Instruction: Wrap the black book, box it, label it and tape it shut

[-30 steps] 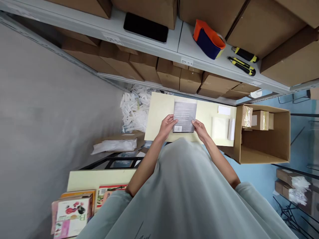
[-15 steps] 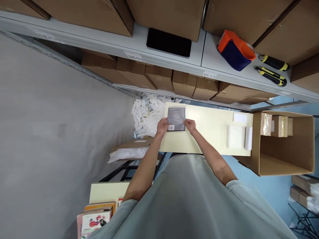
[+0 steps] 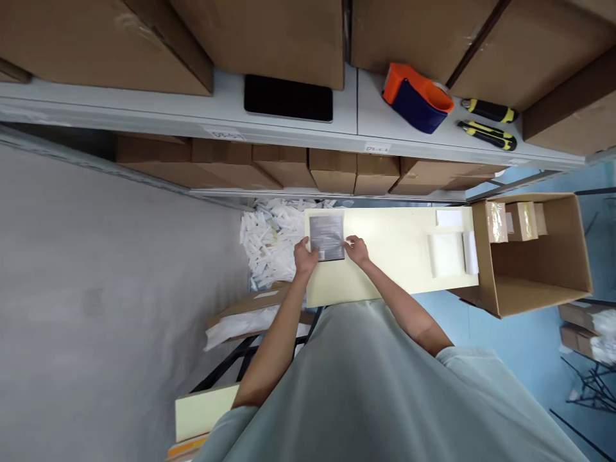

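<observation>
- Biggest thing here is the grey shelving unit [image 3: 226, 96], running right across the top, with brown boxes [image 3: 269, 38] on both levels.
- Then the long pale yellow table [image 3: 385, 256] in front of the person.
- Big open carton [image 3: 486, 282] at the table's right end, with some smaller taped boxes [image 3: 522, 221] inside.
- Heap of white paper scraps [image 3: 269, 250] just past the table's left end.
- The shiny grey package [image 3: 327, 237], looks flat and squarish, sits at the left end of the table, between the two hands.
- White sheet [image 3: 445, 255] over on the right part of the table, with a white roll [image 3: 470, 252] along its right side.
- Left hand [image 3: 305, 256]: thumb on the package's lower left corner, fingers by its left side. Honestly can't tell if it's gripping.
- Right hand [image 3: 357, 250]: thumb and curled fingertips pinching the package's right edge.
- Up on the shelf: an orange and blue tape dispenser [image 3: 418, 99], right of a black phone [image 3: 289, 98].
- Smallest, two black-and-yellow cutters [image 3: 488, 135], side by side, right of the dispenser.
</observation>
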Demonstrator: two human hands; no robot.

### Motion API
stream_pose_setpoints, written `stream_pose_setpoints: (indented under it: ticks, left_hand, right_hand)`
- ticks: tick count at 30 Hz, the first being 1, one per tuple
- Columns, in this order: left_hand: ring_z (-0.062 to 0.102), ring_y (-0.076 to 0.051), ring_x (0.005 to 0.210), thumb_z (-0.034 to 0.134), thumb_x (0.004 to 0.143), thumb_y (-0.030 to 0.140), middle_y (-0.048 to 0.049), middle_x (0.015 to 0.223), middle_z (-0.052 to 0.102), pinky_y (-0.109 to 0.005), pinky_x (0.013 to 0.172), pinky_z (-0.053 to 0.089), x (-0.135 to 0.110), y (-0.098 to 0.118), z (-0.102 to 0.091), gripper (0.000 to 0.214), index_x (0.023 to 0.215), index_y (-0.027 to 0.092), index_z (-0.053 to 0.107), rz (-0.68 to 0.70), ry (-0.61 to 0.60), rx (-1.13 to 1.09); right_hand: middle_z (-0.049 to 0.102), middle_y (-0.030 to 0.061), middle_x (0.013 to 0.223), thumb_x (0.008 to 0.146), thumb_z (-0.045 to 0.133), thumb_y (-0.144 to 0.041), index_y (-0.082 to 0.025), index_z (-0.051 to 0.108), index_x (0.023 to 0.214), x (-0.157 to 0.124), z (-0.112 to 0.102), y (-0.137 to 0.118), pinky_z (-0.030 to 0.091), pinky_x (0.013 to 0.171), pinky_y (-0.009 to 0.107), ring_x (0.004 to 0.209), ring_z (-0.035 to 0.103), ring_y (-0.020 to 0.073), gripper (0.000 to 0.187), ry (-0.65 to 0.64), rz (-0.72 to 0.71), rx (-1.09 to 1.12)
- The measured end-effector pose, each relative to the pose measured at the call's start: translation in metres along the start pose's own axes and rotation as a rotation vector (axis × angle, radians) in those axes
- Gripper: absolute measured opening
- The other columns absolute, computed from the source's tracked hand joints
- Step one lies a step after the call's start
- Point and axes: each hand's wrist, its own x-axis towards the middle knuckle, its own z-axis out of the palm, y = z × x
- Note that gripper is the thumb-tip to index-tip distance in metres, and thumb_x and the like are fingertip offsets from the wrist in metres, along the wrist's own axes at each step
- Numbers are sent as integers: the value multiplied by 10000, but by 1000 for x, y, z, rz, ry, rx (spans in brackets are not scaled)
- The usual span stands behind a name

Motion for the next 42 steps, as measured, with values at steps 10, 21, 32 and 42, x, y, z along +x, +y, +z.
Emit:
stream_pose_setpoints:
  ticks: [10,21,32,42]
  left_hand:
    - [748,-280,1242,640,992,357,-80,1222,817,-482,1213,543,-95,129,67,179,1086,247,746,303,-376,-248]
    - [764,-284,1214,690,984,475,-55,1180,831,-449,1134,576,-187,220,151,206,948,274,718,354,-674,-193]
    - [729,-281,1311,606,982,289,-115,1433,747,-441,1197,554,-207,265,288,240,1154,241,766,119,-509,5]
    - [665,-365,1448,677,958,377,-217,1533,688,-469,1270,491,-219,269,358,535,1437,141,683,-135,-428,187]
  right_hand:
    - [824,42,965,936,680,-460,-237,783,1067,-106,-167,101,646,959,387,967,784,231,279,262,-30,278]
    - [844,164,1176,958,646,-510,-182,794,1148,-167,-318,231,625,1067,496,1124,793,324,407,554,100,117]
    - [316,308,1830,1056,584,-278,-6,463,1687,-44,-428,281,340,1376,592,1718,316,430,697,225,-30,-437]
    - [259,299,1852,1122,516,-304,-39,496,1644,-45,-419,289,314,1382,608,1768,168,410,586,121,-115,-421]
